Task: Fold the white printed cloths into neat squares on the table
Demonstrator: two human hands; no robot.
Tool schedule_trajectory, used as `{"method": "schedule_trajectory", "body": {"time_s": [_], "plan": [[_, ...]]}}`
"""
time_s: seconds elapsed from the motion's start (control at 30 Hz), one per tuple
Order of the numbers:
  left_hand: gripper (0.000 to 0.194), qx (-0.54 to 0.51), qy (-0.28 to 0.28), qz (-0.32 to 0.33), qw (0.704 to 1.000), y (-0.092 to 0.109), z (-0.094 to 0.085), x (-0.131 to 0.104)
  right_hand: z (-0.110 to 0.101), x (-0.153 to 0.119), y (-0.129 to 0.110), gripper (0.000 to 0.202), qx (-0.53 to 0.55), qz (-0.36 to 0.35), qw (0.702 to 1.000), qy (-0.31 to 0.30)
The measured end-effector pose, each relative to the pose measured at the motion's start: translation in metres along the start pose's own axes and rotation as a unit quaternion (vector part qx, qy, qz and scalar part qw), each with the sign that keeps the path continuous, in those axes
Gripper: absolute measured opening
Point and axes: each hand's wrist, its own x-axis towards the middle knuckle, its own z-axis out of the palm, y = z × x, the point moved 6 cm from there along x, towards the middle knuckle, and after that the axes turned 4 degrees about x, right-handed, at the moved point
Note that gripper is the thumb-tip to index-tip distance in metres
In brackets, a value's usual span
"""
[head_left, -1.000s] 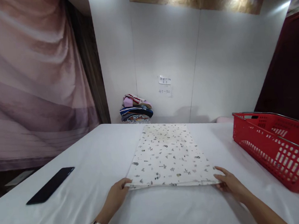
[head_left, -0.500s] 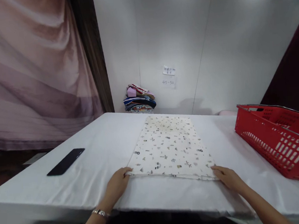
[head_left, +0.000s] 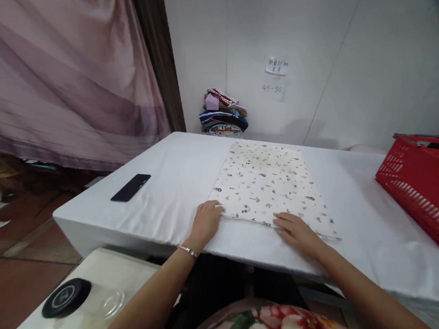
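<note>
A folded white cloth [head_left: 262, 186] with a small scattered print lies flat on the white-covered table [head_left: 160, 191]. My left hand [head_left: 208, 221] is closed on its near left corner, fingers bent over the edge. Toward the middle of the near edge rests my right hand [head_left: 298, 232], its fingers stretched out and slightly apart, fingertips touching the cloth. The near right corner of the cloth lies loose beyond that hand.
A black phone [head_left: 130, 187] lies left on the table. On the right stands a red basket [head_left: 427, 191]. Folded fabrics [head_left: 222, 115] are stacked by the wall. A white surface with a round black object [head_left: 66, 297] is at lower left.
My right hand has left the near right corner and slid left along the near edge. My left hand stays at its corner. The view has tilted down and turned left.
</note>
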Motion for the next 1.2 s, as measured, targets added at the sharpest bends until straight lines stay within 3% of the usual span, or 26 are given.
{"method": "schedule_trajectory", "body": {"time_s": [0.2, 0.57, 0.83, 1.07, 1.2], "plan": [[0.021, -0.016, -0.027, 0.089, 0.996, 0.028, 0.009, 0.018, 0.015, 0.020, -0.010, 0.030, -0.011, -0.025, 1.000, -0.003], [0.019, -0.075, -0.031, 0.018, 0.997, 0.025, 0.022, 0.027, 0.019, 0.031, -0.014, 0.032, -0.032, -0.025, 0.999, -0.007], [0.021, -0.034, -0.002, 0.121, 0.992, 0.050, 0.018, 0.028, 0.012, 0.036, -0.009, 0.030, -0.077, -0.003, 0.996, 0.048], [0.019, -0.017, 0.005, 0.160, 0.987, 0.060, 0.023, 0.029, 0.022, 0.031, -0.014, 0.028, -0.122, -0.021, 0.992, -0.009], [0.021, 0.013, 0.047, 0.154, 0.987, 0.059, 0.016, 0.042, 0.009, 0.046, -0.003, 0.030, -0.144, -0.021, 0.989, 0.010]]}}
